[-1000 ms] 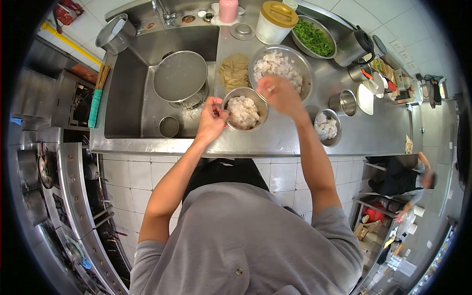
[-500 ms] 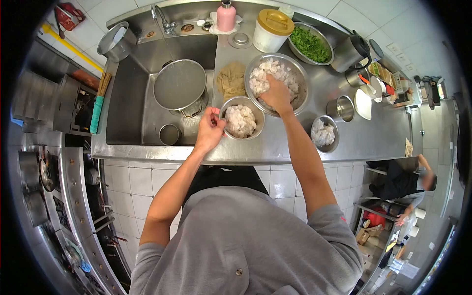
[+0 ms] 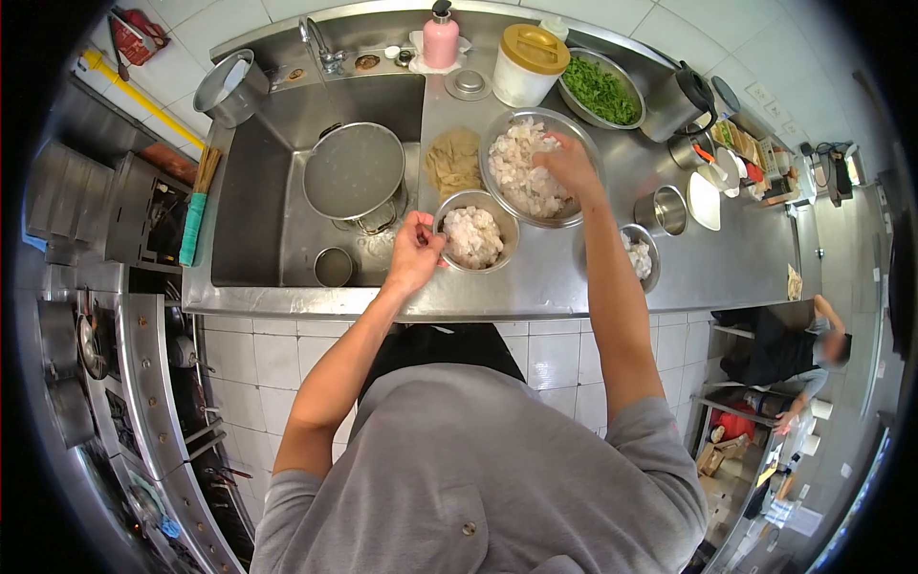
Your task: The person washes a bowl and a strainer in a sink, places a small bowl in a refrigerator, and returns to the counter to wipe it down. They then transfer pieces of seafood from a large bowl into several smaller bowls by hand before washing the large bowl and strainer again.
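Observation:
Pale chunks, which look like peeled shrimp, fill a large steel bowl [image 3: 524, 187] on the counter. My right hand [image 3: 568, 165] reaches into its right side, fingers down among the chunks and partly blurred. In front and to the left, a smaller steel bowl [image 3: 474, 232] holds a mound of similar chunks. My left hand [image 3: 418, 253] is at that bowl's left rim, thumb and fingers pinched together against it. Partly behind my right forearm, another small bowl [image 3: 641, 256] contains more of them. A crumpled tan cloth [image 3: 453, 161] lies left of the large bowl.
Water runs from the faucet [image 3: 327, 59] into a full pot [image 3: 354, 172] in the sink [image 3: 251, 225]. Behind the bowls stand a gold-lidded tub [image 3: 529, 69], a bowl of chopped greens [image 3: 601, 91] and a steel jug [image 3: 674, 105]. Another person [image 3: 789, 354] is at the far right.
My right hand has moved from the middle of the large bowl to its right side, and my forearm now partly covers the small right bowl. My left hand keeps its place at the rim.

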`<state>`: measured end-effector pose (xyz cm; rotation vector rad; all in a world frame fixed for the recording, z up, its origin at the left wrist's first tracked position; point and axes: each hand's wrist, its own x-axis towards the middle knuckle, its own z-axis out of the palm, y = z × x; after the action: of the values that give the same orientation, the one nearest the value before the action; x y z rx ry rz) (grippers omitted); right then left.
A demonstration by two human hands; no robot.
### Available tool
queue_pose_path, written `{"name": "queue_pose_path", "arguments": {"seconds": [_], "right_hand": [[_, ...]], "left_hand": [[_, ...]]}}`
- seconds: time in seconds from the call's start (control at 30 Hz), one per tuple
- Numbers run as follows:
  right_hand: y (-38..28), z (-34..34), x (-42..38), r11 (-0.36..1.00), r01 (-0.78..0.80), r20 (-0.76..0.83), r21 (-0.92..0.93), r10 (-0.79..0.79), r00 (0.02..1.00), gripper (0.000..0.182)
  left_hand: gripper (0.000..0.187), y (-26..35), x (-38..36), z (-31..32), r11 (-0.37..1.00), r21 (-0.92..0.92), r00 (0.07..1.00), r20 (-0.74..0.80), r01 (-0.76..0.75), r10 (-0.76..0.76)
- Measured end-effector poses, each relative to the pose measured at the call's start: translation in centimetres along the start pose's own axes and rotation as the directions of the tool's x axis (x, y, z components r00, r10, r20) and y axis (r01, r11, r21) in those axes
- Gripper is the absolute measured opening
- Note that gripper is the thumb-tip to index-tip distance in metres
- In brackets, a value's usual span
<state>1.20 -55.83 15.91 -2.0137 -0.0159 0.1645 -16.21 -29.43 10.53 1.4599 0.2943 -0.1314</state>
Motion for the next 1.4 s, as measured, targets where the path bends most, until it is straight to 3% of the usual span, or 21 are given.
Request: {"name": "queue_pose_path", "arguments": {"seconds": [0.03, 0.13, 0.33, 0.43, 0.53, 0.63, 0.73, 0.93, 1.03, 1.13, 1.2, 1.27, 1.37, 1.4], "right_hand": [[-0.4, 0.0, -0.1, 0.999, 0.013, -0.004, -0.033, -0.013, 1.0, 0.05], [-0.9, -0.2, -0.6, 0.994, 0.015, 0.008, 0.106, -0.016, 1.0, 0.044], [-7.0, 0.9, -5.8, 0.999, -0.044, 0.238, -0.015, 0.046, 0.97, 0.037], [-5.5, 3.9, -7.4, 0.912, 0.407, 0.39, -0.049, -0.357, 0.849, 0.03], [-6.0, 4.2, -8.2, 0.927, 0.37, 0.458, -0.063, -0.302, 0.836, 0.027], [-8.5, 3.6, -9.4, 0.988, 0.115, 0.449, -0.1, -0.059, 0.892, 0.029], [-6.0, 4.8, -9.5, 0.934, 0.332, 0.488, -0.135, -0.229, 0.842, 0.029], [-1.1, 8.3, -10.1, 0.877, 0.45, 0.393, -0.169, -0.359, 0.847, 0.026], [-0.1, 8.1, -11.5, 0.714, 0.646, 0.619, -0.269, -0.386, 0.684, 0.022], [-4.6, 4.5, -10.0, 0.873, 0.423, 0.544, -0.24, -0.24, 0.804, 0.016], [-3.1, 3.5, -6.7, 0.834, 0.475, 0.235, -0.282, -0.42, 0.877, 0.018], [-2.0, 2.0, -2.3, 0.802, 0.415, 0.167, -0.43, -0.381, 0.909, 0.031], [-0.5, 2.7, 1.6, 0.677, 0.447, 0.052, -0.585, -0.518, 0.854, 0.052], [-0.4, 2.9, 1.7, 0.714, 0.389, 0.083, -0.583, -0.424, 0.902, 0.056]], "left_hand": [[0.029, 0.1, 0.0, -0.1, 1.0, 0.0, 1.0, 0.003, 0.004, -0.004], [0.029, 0.3, -0.1, -0.2, 1.0, -0.025, 1.0, 0.006, 0.0, 0.0], [0.028, 0.2, 0.0, -0.2, 0.999, -0.052, 1.0, 0.003, 0.007, -0.007], [0.028, 0.3, 0.0, -0.2, 0.999, -0.049, 1.0, 0.023, 0.012, -0.01], [0.027, 0.1, 0.2, -0.3, 0.999, -0.04, 0.999, 0.027, 0.018, -0.017], [0.027, -0.1, 0.2, -0.3, 0.999, -0.042, 1.0, 0.02, 0.019, -0.018], [0.027, 0.4, 0.0, -0.2, 0.999, -0.041, 0.999, 0.028, 0.029, -0.028], [0.026, 0.4, 0.0, -0.2, 0.998, -0.051, 0.999, 0.015, 0.03, -0.029], [0.026, 0.4, 0.0, -0.4, 0.999, -0.026, 0.999, 0.044, 0.026, -0.024], [0.027, 0.7, -0.3, -0.2, 0.999, -0.02, 0.999, 0.017, 0.03, -0.029], [0.026, 0.7, -0.3, -0.1, 0.999, -0.025, 1.0, 0.016, 0.026, -0.026], [0.025, 0.5, -0.2, -0.2, 0.999, -0.031, 0.999, 0.021, 0.025, -0.025], [0.024, 0.9, -0.3, 0.0, 0.999, -0.023, 1.0, 0.009, 0.026, -0.026], [0.023, 1.0, -0.3, 0.1, 0.999, -0.024, 1.0, 0.008, 0.027, -0.026]]}}
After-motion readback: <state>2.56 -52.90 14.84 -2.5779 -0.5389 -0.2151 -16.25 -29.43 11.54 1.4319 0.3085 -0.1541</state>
